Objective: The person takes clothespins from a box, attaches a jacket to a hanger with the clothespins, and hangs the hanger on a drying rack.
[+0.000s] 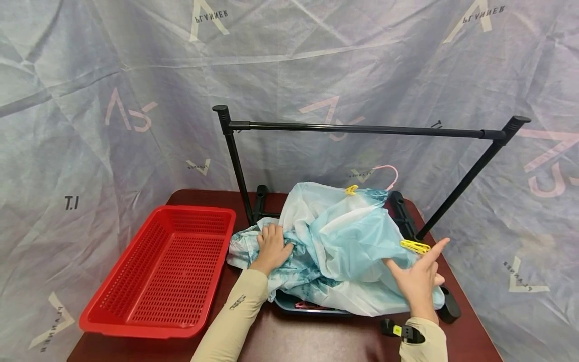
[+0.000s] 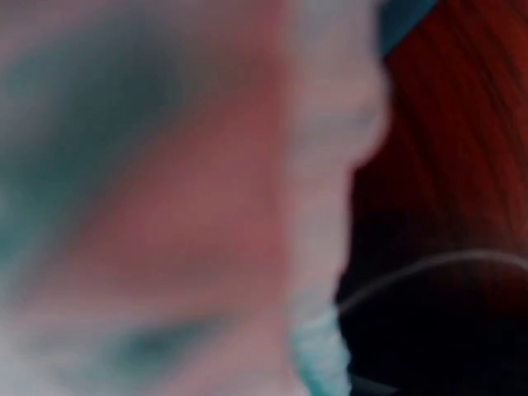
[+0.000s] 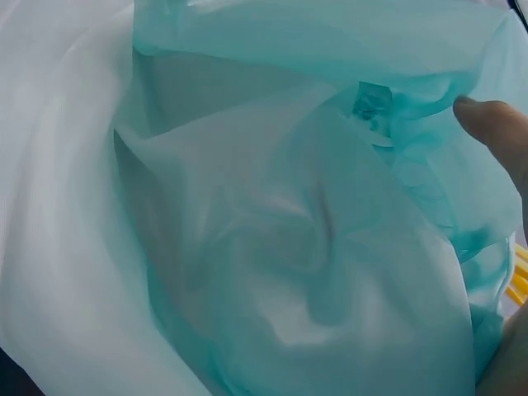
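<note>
A thin, pale blue-and-white garment (image 1: 357,241) lies heaped over a dark tray (image 1: 312,310), with a pink hanger hook (image 1: 392,173) sticking out at its top. My left hand (image 1: 273,249) rests on the bunched, darker-patterned left part of the garment, thumb apart from the fingers. In the left wrist view that part is blurred. On the right side, my right hand (image 1: 419,279) has its thumb and forefinger spread wide, the thumb touching the cloth. A yellow clip (image 1: 415,246) sits on the garment beside this hand. Another yellow clip (image 1: 351,190) is near the hanger hook.
A red perforated basket (image 1: 158,329) stands on the left of the dark red table (image 1: 289,342). Behind the garment rises a black rack with a horizontal bar (image 1: 353,129); its feet flank the cloth. A grey printed sheet (image 1: 135,100) hangs behind the table.
</note>
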Demonstrator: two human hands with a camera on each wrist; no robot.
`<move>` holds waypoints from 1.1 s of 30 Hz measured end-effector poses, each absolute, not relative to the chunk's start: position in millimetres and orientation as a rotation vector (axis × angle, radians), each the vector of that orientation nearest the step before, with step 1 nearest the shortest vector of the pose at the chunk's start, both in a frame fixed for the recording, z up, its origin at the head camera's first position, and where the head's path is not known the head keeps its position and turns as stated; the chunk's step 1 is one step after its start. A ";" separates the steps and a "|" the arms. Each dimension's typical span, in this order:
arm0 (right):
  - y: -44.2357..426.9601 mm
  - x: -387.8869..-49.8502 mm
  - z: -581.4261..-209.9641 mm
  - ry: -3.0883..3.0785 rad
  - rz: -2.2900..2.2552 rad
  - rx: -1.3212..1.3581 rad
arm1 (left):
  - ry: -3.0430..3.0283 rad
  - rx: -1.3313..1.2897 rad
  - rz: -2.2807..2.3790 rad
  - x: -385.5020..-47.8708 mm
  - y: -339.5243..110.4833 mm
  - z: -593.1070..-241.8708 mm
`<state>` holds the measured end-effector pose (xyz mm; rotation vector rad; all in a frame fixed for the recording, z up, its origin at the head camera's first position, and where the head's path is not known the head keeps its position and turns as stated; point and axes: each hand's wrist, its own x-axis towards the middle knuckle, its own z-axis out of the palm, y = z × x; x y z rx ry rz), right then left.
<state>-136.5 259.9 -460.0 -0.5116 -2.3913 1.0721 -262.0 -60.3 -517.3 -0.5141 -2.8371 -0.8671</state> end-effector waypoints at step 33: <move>255.0 -142.5 -451.8 -2.297 1.151 -0.410 | -2.824 -0.466 -0.858 -263.5 -67.1 -528.0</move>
